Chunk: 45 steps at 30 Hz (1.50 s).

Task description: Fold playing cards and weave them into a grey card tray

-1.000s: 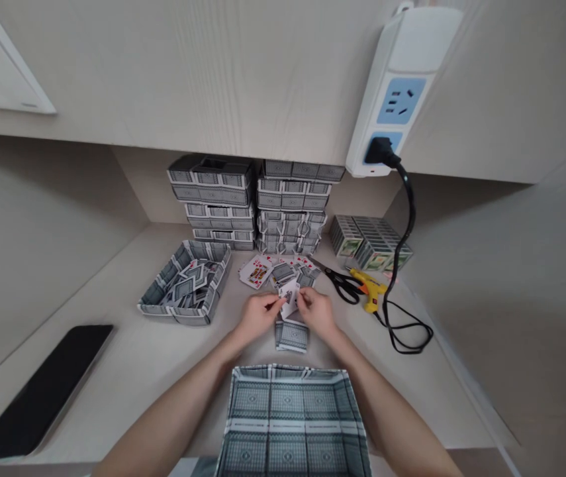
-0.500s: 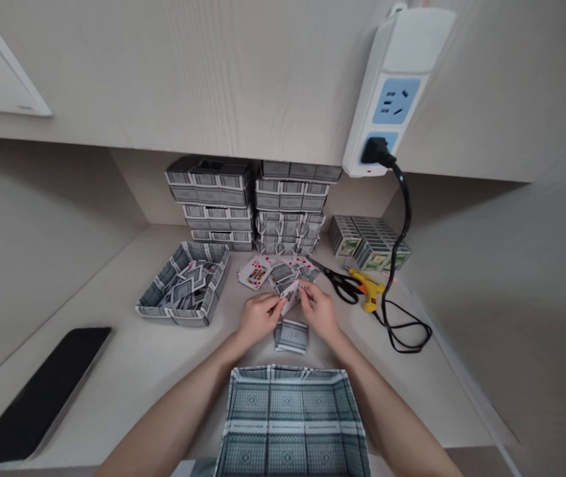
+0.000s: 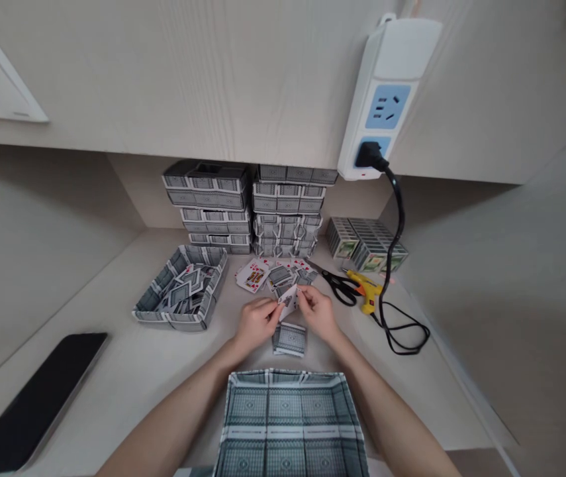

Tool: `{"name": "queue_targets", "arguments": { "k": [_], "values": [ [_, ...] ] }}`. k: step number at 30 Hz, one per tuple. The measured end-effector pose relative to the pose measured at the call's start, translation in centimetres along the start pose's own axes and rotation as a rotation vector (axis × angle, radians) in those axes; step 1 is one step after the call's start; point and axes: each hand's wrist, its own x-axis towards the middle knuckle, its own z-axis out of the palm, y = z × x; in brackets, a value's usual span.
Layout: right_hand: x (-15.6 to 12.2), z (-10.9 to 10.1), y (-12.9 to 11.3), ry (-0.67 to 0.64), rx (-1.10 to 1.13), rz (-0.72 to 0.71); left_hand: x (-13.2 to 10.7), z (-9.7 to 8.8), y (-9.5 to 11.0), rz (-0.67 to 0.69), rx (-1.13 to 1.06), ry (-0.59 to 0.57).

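Observation:
Between my two hands a playing card (image 3: 288, 303) is held tilted, its printed face partly visible. My left hand (image 3: 257, 323) pinches its left edge, and my right hand (image 3: 318, 311) pinches the right edge. Just below them a small stack of cards (image 3: 290, 340) lies back side up on the desk. Beyond my fingers is a loose spread of cards (image 3: 283, 275), some face up, some face down. Closest to me stands a box made of cards (image 3: 285, 427), between my forearms.
An open card box (image 3: 208, 311) on the left holds loose folded cards. Stacked card boxes (image 3: 287, 228) line the back, beside packs of cards (image 3: 369, 245). Scissors (image 3: 345, 290) and a yellow glue gun (image 3: 368, 291) with a looping black cord (image 3: 396, 212) lie right. A black phone-like slab (image 3: 39, 397) lies left.
The card between my hands has turned, so more of its face and a bend show. My hands stay in nearly the same place; the whole view shifts slightly.

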Motion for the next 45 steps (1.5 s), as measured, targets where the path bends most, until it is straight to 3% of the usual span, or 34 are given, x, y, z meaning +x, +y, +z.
{"name": "queue_targets", "arguments": {
  "k": [7, 11, 16, 20, 25, 33, 40, 42, 45],
  "values": [
    [-0.6, 0.6, 0.4, 0.072, -0.29, -0.134, -0.1, 0.6, 0.0, 0.314, 0.222, 0.072],
    [-0.8, 0.8, 0.1, 0.161, -0.293, -0.179, 0.1, 0.5, -0.1, 0.381, 0.256, 0.092],
    [-0.2, 0.3, 0.1, 0.059, -0.01, -0.116, 0.2, 0.3, -0.4, 0.162, 0.106, 0.089],
    [0.2, 0.5, 0.9, -0.02, 0.05, -0.004, 0.3, 0.2, -0.5, -0.024, -0.002, 0.106],
    [-0.1, 0.9, 1.1, -0.023, -0.056, -0.033, 0.1, 0.2, -0.1, -0.087, -0.063, 0.102],
    [-0.8, 1.6, 0.2, 0.071, -0.562, -0.084, 0.0, 0.8, 0.5, -0.148, -0.076, 0.07],
    [0.1, 1.2, 0.6, 0.021, -0.138, 0.021, 0.6, 0.9, -0.5, -0.361, -0.324, 0.111],
    [0.1, 1.0, 0.5, -0.002, -0.156, 0.016, 0.7, 0.8, -0.4, -0.387, -0.387, 0.11],
    [-0.1, 0.8, 0.1, 0.004, -0.355, -0.042, 0.8, 0.7, -0.3, -0.399, -0.441, 0.099]
  ]
}}
